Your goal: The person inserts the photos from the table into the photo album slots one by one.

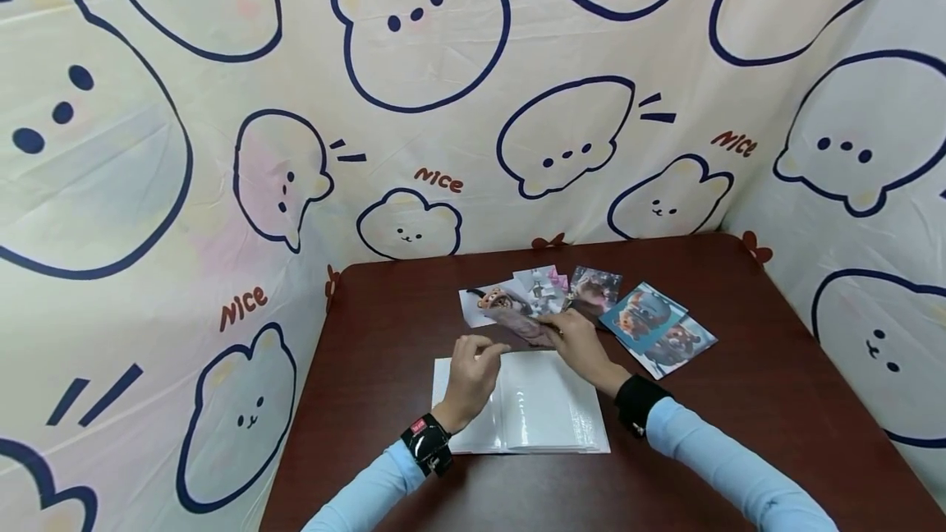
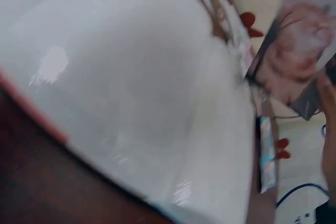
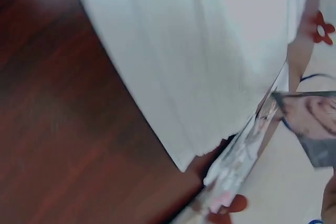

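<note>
While the right hand (image 1: 580,345) pinches a picture card (image 1: 521,325) by one end, the album (image 1: 550,401) lies open below.
That end grip, mid-frame, leaves most of the print uncovered; the album, lower centre, lies flat, probably so neither hand need hold it. Bent-fingered, the left hand (image 1: 469,376) hovers over its left page; whether it holds anything, I cannot tell.

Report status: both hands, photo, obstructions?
Right hand pinches a raised photo. Left hand over open album, left side, grip unclear. Loose photos beyond and right of album; none seen lying on it.
</note>
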{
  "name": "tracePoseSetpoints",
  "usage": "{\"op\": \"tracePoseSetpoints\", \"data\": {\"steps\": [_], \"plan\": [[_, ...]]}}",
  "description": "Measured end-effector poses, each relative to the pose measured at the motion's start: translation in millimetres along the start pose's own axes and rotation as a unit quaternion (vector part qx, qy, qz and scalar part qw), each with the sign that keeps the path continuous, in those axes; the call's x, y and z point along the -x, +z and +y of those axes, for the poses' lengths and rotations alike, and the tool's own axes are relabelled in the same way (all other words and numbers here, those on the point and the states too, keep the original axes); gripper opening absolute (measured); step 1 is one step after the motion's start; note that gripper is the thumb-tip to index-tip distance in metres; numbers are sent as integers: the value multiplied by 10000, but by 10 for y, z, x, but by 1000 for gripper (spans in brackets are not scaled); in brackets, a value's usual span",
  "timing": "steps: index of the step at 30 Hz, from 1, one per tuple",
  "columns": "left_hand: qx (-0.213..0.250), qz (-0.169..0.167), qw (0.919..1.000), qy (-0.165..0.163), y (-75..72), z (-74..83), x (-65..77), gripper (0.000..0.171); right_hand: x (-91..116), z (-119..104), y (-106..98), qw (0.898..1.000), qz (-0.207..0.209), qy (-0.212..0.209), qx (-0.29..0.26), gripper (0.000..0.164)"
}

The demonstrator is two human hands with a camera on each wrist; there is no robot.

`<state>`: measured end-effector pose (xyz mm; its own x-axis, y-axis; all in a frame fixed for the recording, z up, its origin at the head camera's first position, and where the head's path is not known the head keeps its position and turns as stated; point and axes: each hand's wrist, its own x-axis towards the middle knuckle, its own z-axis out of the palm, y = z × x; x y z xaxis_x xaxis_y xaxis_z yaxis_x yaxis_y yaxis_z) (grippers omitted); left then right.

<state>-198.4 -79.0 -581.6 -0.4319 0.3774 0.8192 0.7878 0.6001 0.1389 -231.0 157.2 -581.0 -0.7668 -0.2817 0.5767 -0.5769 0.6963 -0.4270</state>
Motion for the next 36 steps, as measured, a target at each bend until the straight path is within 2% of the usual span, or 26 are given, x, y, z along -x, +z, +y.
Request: {"op": "tracePoseSetpoints", "data": {"steps": [3,5,8,11,14,18,19,21,23,26,30,32,36], "plan": [[164,-295,9994,-55,125,47,140,23,-15,70,10,9960,-95,762,-464,16],[281,-706,9969,-220,210,79,232,22,-21,105,17,9913,-124,1080,-736,15],[318,-1481,9877,-393,324,119,328,22,-22,148,44,9858,-141,1287,-1068,12],[172,-2296,9723,-414,411,147,360,26,-33,196,87,9802,-182,1446,-1342,20],[-61,-3015,9524,-450,483,159,362,35,-60,246,135,9718,-329,1716,-1581,30],[-253,-3704,9265,-609,544,157,379,44,-89,296,194,9552,-558,2121,-1987,30],[-271,-3805,9222,-633,551,155,390,44,-94,302,208,9514,-592,2225,-2045,30],[-315,-3923,9170,-649,568,149,423,44,-97,310,229,9462,-657,2367,-2107,29],[-355,-3950,9159,-620,578,148,448,43,-104,320,253,9403,-658,2499,-2214,27],[-445,-3906,9180,-531,588,154,469,41,-120,324,263,9267,-723,2739,-2470,28],[-505,-3745,9248,-444,582,168,469,38,-128,321,257,9047,-913,2984,-2901,21],[-571,-3601,9304,-366,576,171,472,37,-122,327,259,9063,-1013,2983,-2817,18],[-784,-3284,9412,-151,575,161,481,36,-95,377,273,9207,-1235,2836,-2380,24]]}}
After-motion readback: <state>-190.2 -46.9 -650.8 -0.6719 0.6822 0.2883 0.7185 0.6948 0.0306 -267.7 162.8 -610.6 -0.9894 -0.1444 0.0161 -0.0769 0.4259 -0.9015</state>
